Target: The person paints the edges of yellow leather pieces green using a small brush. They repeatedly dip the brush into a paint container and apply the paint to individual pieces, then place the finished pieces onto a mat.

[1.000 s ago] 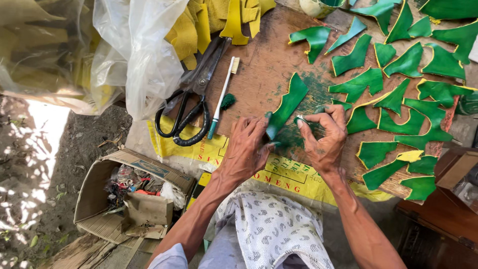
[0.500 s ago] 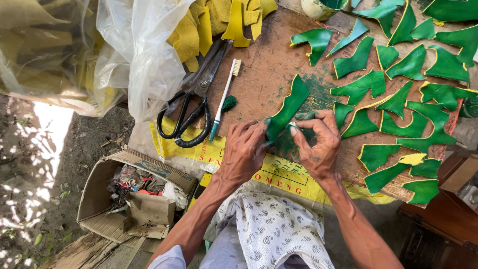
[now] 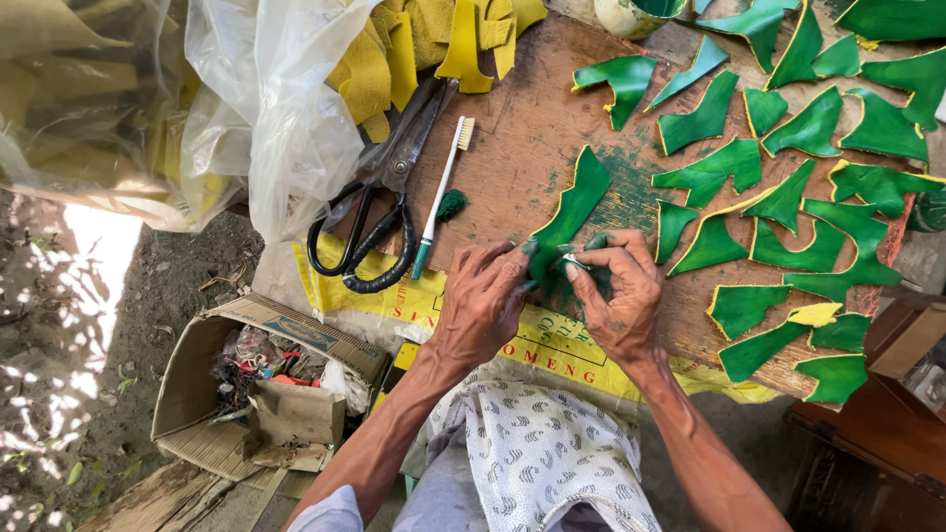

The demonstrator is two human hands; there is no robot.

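Far left at about 9 o'clock, bare dirt (image 3: 69,325) with sun patches is seen, and down at 7 o'clock an open cardboard box (image 3: 261,379) is stuffed with scraps and rubbish. Up at 10 to 11 o'clock, clear plastic bags (image 3: 236,99) are bunched over the board's corner, with yellow offcuts (image 3: 414,44) piled at 12 o'clock.

On the wooden board (image 3: 512,128), big black shears (image 3: 379,212) are laid at an angle, and a toothbrush (image 3: 440,197) with a green-stained tip is set just beside them, a small dark green tuft (image 3: 451,205) touching it. The board's near edge is covered by a yellow printed sack (image 3: 434,300).

Dead centre, a long green strip (image 3: 572,212) is held flat on the board, running up toward 1 o'clock. Its lower end is pinned by the left hand (image 3: 483,305), fingers pressed together on the strip with the tips stained green. The right hand (image 3: 616,296) is curled just beside it at 3 o'clock, thumb and forefinger pinched on something small and pale at the strip's edge; what it is can't be made out.

From 1 to 4 o'clock, lots of green cut pieces (image 3: 788,197) with yellow edges are spread out, some overlapping. A patterned cloth (image 3: 542,453) is draped over the lap at 6 o'clock
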